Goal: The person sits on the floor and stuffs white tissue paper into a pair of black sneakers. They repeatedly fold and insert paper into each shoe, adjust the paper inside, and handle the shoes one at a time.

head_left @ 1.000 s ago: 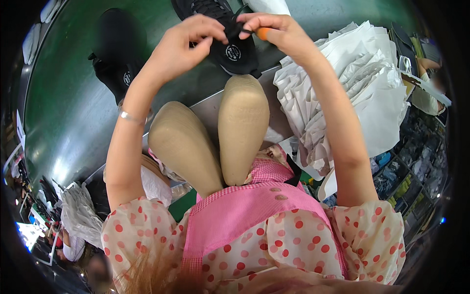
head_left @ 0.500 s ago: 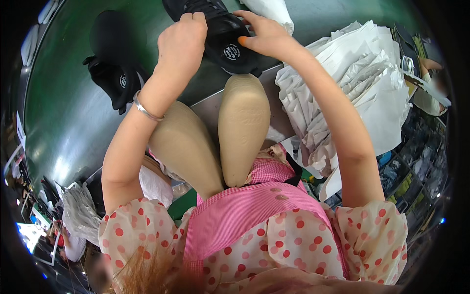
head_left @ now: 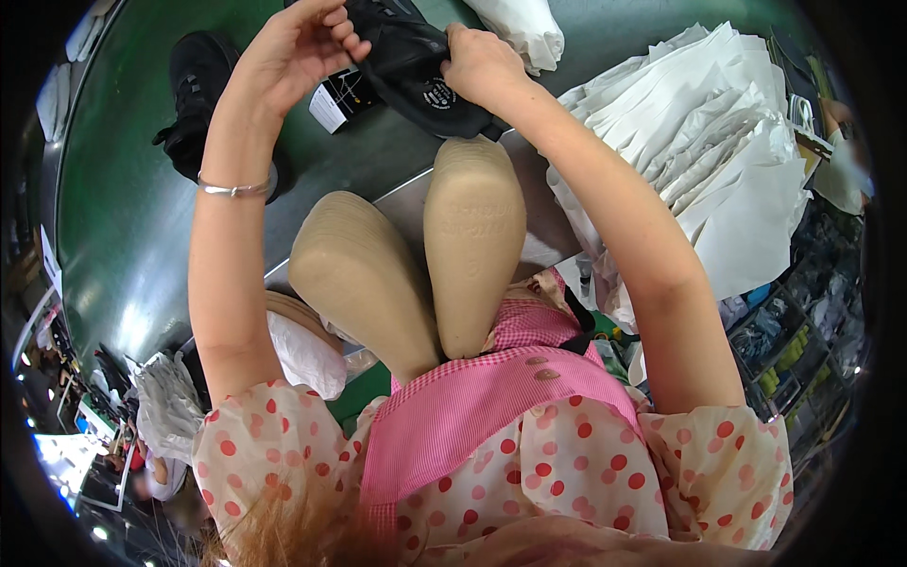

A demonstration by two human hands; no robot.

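A black shoe [head_left: 425,99] with a round white print on its insole lies at the top of the table, heel toward me. My right hand [head_left: 484,68] is closed on the right side of its collar. At the shoe's left edge is my left hand [head_left: 304,49], fingers curled in; what they hold, if anything, I cannot make out. Just below those fingers a black-and-white card tag [head_left: 342,100] lies against the shoe's side. A second black shoe [head_left: 194,99] rests farther left, partly hidden by my left forearm.
Two beige foot-shaped forms [head_left: 475,217] jut up in front of my pink apron [head_left: 491,416]. A thick stack of white paper [head_left: 690,151] sits right, and a white wrapped bundle [head_left: 527,33] far right of the shoe. The green tabletop [head_left: 113,236] curves away left.
My left hand has moved left and up, off the shoe's middle. The card tag has come into view. My right hand has closed from spread fingers onto the collar.
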